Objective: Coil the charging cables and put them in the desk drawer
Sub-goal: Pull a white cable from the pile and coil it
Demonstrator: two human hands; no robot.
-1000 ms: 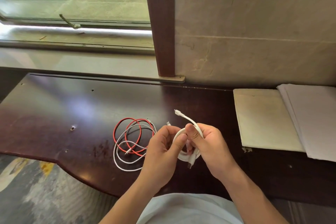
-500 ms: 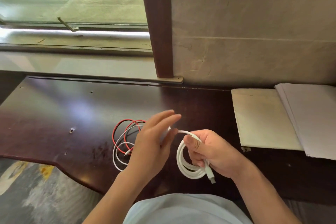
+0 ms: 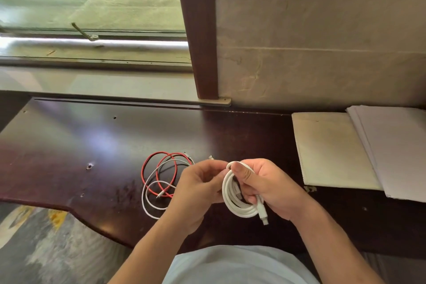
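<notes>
Right hand (image 3: 269, 188): fingers curled through the coiled white cable (image 3: 239, 198), thumb pinching its top, plug hanging below.
Left hand (image 3: 198, 191): fingertips pinch the coil's top loop.
Red cable (image 3: 149, 168): left of the coil, loose on the tabletop (image 3: 69, 145), tangled with a thin white cable (image 3: 144, 196).

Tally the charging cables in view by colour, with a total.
White, thick, coiled, held in the right hand with the left hand touching it: 1 white coil
White, thin, loose on the desk: 1 thin white cable
Red, loose on the desk: 1 red cable
Total: 3
</notes>
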